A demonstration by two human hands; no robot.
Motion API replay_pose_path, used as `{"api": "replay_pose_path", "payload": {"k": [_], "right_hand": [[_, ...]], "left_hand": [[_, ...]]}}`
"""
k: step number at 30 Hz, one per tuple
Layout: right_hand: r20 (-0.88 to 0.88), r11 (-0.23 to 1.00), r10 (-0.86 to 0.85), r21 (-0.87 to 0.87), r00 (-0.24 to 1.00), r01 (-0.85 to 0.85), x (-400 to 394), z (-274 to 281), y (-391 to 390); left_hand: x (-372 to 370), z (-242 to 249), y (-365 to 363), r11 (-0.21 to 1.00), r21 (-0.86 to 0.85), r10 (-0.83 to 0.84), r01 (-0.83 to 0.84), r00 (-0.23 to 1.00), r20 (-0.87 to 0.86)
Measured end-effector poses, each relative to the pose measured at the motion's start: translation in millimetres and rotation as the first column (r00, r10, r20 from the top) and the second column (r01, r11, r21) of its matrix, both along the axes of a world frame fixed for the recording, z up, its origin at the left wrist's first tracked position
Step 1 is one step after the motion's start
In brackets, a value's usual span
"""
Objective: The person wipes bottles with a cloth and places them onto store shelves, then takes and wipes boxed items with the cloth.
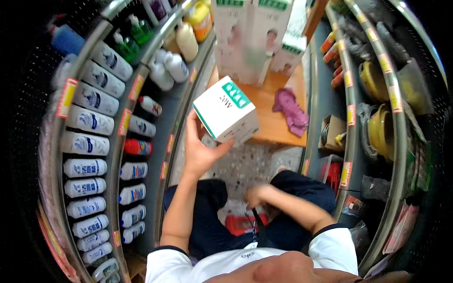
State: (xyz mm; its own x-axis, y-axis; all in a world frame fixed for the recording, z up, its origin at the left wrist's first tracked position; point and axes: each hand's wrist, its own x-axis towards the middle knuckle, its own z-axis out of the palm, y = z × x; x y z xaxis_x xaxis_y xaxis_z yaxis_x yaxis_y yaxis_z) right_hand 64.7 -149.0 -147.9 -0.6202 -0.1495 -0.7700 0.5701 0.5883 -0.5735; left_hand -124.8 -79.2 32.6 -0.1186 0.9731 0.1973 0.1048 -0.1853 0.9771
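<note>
A white cardboard box with a green label and "20W" printed upside down is held up in front of me. My left hand is closed around its near lower side, thumb on one face and fingers beneath. Motion smears my right hand, which is low between my knees, close above a dark strap; its fingers do not show clearly. Past the box, tall white and green cartons stand on a wooden bench. A crumpled purple cloth lies on the same bench.
Shelves to my left carry rows of white bottles and green pump bottles. Right-hand shelves hold yellow basins and a small cardboard box. A red object is on the speckled floor between my legs.
</note>
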Motion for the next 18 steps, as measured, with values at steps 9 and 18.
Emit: {"api": "replay_pose_path", "payload": {"k": [9, 18], "right_hand": [[-0.137, 0.869, -0.495, -0.061, 0.858, 0.492, 15, -236, -217], [0.017, 0.780, -0.606, -0.187, 0.796, 0.597, 14, -187, -139]], "left_hand": [[10, -4, -14, 1.000, 0.014, -0.005, 0.005, 1.000, -0.003], [-11, -35, 20, 0.998, -0.051, -0.051, 0.042, 0.981, -0.185]]}}
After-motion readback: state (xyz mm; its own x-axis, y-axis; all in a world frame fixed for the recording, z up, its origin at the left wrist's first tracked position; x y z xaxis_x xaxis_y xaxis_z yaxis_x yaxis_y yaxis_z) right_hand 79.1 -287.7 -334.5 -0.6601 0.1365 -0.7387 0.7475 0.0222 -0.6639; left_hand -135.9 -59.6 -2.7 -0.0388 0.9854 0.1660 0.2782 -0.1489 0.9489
